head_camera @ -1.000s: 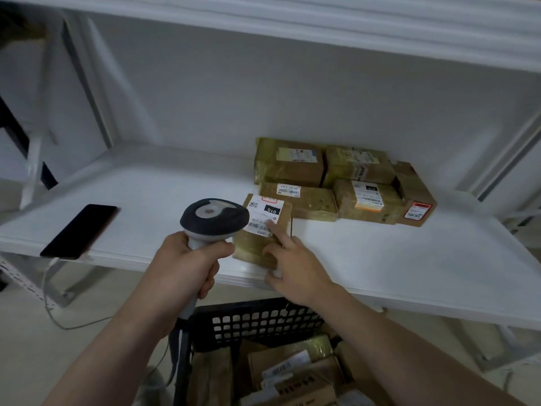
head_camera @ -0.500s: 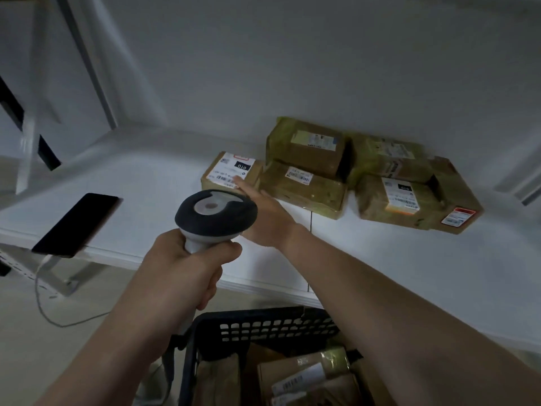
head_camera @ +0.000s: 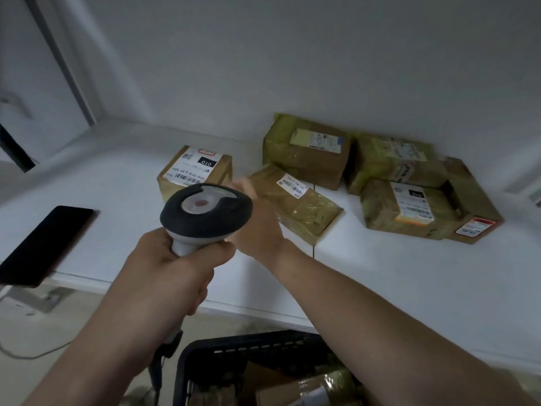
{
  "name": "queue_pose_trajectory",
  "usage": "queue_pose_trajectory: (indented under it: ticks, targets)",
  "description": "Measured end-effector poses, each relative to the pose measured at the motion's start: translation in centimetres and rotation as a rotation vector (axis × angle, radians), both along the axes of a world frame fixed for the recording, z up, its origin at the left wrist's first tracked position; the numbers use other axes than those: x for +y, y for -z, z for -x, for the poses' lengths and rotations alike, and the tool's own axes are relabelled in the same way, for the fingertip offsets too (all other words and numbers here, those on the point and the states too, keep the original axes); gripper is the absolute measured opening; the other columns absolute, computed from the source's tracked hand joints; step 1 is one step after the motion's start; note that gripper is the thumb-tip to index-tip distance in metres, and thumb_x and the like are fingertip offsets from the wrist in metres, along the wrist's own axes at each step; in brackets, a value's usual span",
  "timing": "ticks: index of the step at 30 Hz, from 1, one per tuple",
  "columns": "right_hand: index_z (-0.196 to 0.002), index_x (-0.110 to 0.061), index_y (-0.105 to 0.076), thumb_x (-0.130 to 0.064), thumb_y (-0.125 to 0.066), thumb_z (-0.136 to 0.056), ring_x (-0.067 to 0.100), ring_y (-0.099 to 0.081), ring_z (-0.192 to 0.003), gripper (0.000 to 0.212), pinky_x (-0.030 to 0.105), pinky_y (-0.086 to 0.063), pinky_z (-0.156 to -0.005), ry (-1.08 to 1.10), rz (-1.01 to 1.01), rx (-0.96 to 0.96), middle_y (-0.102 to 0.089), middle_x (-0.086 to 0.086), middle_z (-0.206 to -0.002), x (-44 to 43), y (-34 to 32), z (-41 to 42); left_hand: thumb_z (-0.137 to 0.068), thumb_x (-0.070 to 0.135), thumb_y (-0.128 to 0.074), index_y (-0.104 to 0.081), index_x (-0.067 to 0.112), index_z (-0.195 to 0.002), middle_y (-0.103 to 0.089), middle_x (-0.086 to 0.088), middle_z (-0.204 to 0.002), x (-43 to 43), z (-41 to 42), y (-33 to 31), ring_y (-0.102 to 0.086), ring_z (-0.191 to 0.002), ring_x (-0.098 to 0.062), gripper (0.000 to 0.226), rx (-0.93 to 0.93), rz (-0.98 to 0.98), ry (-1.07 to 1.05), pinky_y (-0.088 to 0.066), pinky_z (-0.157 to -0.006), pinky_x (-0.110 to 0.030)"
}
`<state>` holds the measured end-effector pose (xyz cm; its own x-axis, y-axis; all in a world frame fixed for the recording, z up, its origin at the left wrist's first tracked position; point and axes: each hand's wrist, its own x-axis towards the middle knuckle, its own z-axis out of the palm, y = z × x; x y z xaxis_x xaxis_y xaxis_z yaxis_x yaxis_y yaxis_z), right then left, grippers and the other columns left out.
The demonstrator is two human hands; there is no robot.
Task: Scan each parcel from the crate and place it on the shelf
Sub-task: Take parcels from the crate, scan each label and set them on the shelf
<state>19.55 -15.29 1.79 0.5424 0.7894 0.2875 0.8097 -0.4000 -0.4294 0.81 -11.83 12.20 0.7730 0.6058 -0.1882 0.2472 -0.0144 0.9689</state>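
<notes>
- At the far left, the flat black phone [head_camera: 44, 244] is lying on the white shelf [head_camera: 409, 288], just as it was a second ago.
- The left hand [head_camera: 169, 268] is keeping its grip closed tight round the handle of the grey-and-black handheld barcode scanner [head_camera: 205, 212], holding it upright in front of the shelf as before.
- The small brown cardboard parcel with the white "010" label [head_camera: 194, 169] is where the change is showing. A second ago it was sitting at the shelf's front edge under the right fingers. Now it is resting well back on the shelf, just beside the other parcels and apart from them, with nothing touching it.
- The right hand [head_camera: 257, 227] is pulling back from that parcel. It is blurring with the motion and its fingers are partly hiding behind the scanner head, but its grip is looking loose and empty.
- I am reading this as the parcel being placed and let go, so I am expecting the hand to be going for the next one.
- Lower down, the black slotted plastic crate [head_camera: 251, 342] is still holding more brown parcels, so the job is carrying on.
- To the right, the pile of tape-wrapped brown parcels [head_camera: 380, 194] is sitting near the back wall, apparently unmoved.
</notes>
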Motion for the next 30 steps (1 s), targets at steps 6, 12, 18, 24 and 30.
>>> queue_pose_trajectory:
  ticks: [6,12,18,24,30]
  targets:
    - [-0.115,-0.026,-0.042,-0.036,-0.056,-0.094,0.027,-0.068,-0.095,0.027,0.04,-0.056,-0.085,0.397,0.264,0.087,-0.067,0.001,-0.102,-5.9,2.7,-5.5,-0.074,0.031,-0.081,-0.053,0.007,-0.069,-0.041,-0.013,-0.057,0.1,-2.2,0.0,-0.035,-0.049,-0.022,0.038,0.007,0.001,0.023,-0.032,-0.051,-0.035]
    - [-0.126,-0.027,-0.041,-0.03,-0.067,-0.087,0.025,-0.056,-0.117,0.048,0.041,-0.049,-0.1,0.434,0.265,0.112,-0.06,0.001,-0.123,-7.6,3.2,-8.4,-0.063,0.038,-0.071,-0.05,-0.001,-0.07,-0.04,-0.012,-0.057,-0.8,-3.8,0.2,-0.035,-0.051,-0.021,0.044,0.036,-0.016,0.065,-0.031,-0.051,-0.033]
    - [-0.116,-0.024,-0.05,-0.026,-0.067,-0.089,0.021,-0.057,-0.112,0.032,0.037,-0.052,-0.097,0.346,0.213,0.012,-0.059,-0.003,-0.116,-5.9,3.0,-8.2,-0.064,0.041,-0.069,-0.046,0.015,-0.05,-0.042,-0.009,-0.051,-0.9,-4.2,0.1,-0.038,-0.046,-0.02,0.038,0.077,-0.074,0.081,-0.033,-0.054,-0.036]
    - [-0.142,-0.017,-0.045,-0.052,-0.062,-0.085,0.033,-0.049,-0.13,0.068,0.05,-0.044,-0.108,0.394,0.26,-0.189,-0.051,0.012,-0.141,-2.6,-1.1,-13.0,-0.062,0.044,-0.071,-0.052,0.013,-0.056,-0.044,-0.008,-0.051,-0.6,-3.9,0.6,-0.04,-0.046,-0.02,0.036,0.067,-0.079,0.052,-0.035,-0.057,-0.039]
    - [-0.165,-0.022,-0.009,-0.046,-0.068,-0.094,0.037,-0.001,-0.159,0.095,0.054,-0.014,-0.126,0.384,0.486,-0.085,0.0,0.007,-0.174,-3.8,-3.2,-19.2,-0.061,0.046,-0.07,-0.053,0.02,-0.05,-0.045,-0.007,-0.049,-1.5,-4.5,0.7,-0.041,-0.044,-0.018,0.033,0.096,-0.089,0.078,-0.036,-0.057,-0.038]
